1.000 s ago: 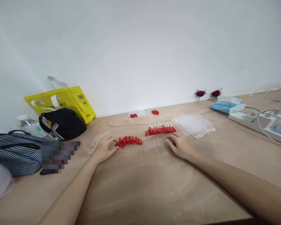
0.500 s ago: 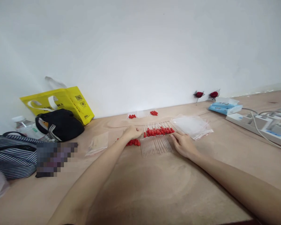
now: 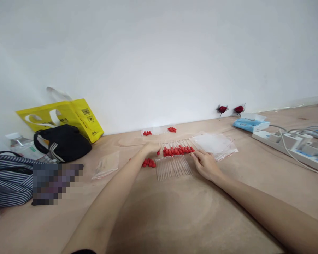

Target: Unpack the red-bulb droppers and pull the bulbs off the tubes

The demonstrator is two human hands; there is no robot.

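A row of clear thin tubes (image 3: 172, 166) lies on the wooden table (image 3: 175, 211), with a line of red caps (image 3: 178, 151) across their far ends. My left hand (image 3: 150, 148) reaches to the left end of that line, fingers curled, with a single red cap (image 3: 158, 152) at its fingertips. Under my left wrist lies a small heap of loose red caps (image 3: 148, 163). My right hand (image 3: 205, 163) rests on the table at the right edge of the tubes, its fingers loosely stretched and touching them.
Clear plastic bags (image 3: 216, 143) lie right of the tubes, a small one (image 3: 106, 164) to the left. At the left are a yellow bag (image 3: 69, 113), a black bag (image 3: 60, 141) and a striped bag (image 3: 7, 178). A power strip (image 3: 291, 144) and a blue packet (image 3: 250, 124) sit at the right.
My left hand has moved right from the loose red caps to the left end of the capped tubes. My right hand stayed by the tubes. The camera has shifted slightly.
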